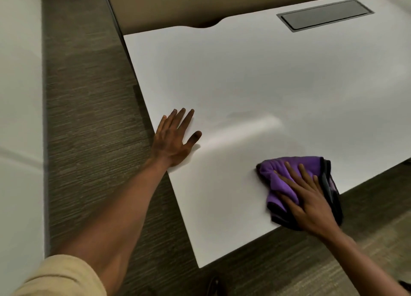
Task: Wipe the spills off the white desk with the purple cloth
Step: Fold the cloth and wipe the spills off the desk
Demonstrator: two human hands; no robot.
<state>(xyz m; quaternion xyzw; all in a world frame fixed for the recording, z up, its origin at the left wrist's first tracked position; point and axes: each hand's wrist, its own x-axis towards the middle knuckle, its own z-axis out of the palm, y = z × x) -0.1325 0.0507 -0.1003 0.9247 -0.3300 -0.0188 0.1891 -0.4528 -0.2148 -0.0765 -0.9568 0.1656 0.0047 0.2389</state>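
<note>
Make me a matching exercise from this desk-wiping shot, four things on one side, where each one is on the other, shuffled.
Things:
1. left hand
2. right hand
3. purple cloth
4. grey cable hatch

Places:
A. far right part of the white desk
B. flat on bare desk by its left edge
C. pressing on the cloth
D. bunched at the near edge, under a hand

Pairs: 1-B, 2-C, 3-D, 4-A

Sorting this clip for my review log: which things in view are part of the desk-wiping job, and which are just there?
Part of the job:
- purple cloth, under the flat right hand
- white desk
- left hand, pressed flat on the desk near its left edge

Just there:
- grey cable hatch set into the desk's far side
- carpeted floor
- beige partition behind the desk
</note>
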